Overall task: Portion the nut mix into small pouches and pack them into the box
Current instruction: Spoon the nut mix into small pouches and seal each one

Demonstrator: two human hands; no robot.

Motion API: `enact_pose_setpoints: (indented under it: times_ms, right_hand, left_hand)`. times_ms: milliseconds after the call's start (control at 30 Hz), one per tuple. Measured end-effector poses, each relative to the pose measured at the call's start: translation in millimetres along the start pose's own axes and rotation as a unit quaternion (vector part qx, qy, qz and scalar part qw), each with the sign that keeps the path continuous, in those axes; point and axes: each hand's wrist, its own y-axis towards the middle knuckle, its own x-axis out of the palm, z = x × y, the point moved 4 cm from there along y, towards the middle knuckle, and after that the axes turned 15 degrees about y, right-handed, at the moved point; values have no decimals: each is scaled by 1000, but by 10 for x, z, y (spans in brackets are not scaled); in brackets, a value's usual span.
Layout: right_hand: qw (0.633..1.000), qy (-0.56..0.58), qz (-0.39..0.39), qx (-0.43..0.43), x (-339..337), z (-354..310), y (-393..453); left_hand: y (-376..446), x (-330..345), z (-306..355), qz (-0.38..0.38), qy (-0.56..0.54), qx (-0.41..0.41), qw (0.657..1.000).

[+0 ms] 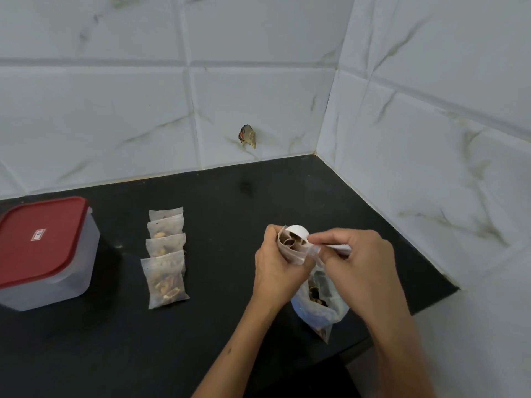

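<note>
My left hand point(275, 265) grips a small clear pouch point(293, 251) with its mouth held open. My right hand point(353, 254) holds a white spoon point(297, 232) by its handle; the spoon's bowl, loaded with nuts, sits in the pouch's mouth. Below my hands stands the large clear bag of nut mix point(317, 305), open at the top. Several filled pouches point(165, 254) lie in an overlapping row at the centre left. The box point(43, 254), translucent with a red lid on it, stands at the far left.
The black counter point(230, 202) runs into a corner of white marble-look tiled walls point(258, 81). Its right edge drops off near my right forearm. A small brown object point(247, 135) sticks to the back wall.
</note>
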Motion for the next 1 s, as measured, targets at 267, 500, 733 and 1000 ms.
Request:
enact_pose_setpoints:
  times_ms: [267,500,733,1000]
  right_hand:
    - [996,-12,59,-67,118,-102,-112]
    - [995,-26,56,-82,184,-121,-126]
    - [994,-35,62,-82,281,-146,-167]
    - [989,50,138,18,178,18,-154]
  left_hand:
    - [-31,-37,21,-22,-9,-6,1000]
    - [-43,-125,-19,-26,-3,3,1000]
    - [-30,-231,-84,-46,9,14,999]
    - [-46,-180,-169,-95,16,-7,995]
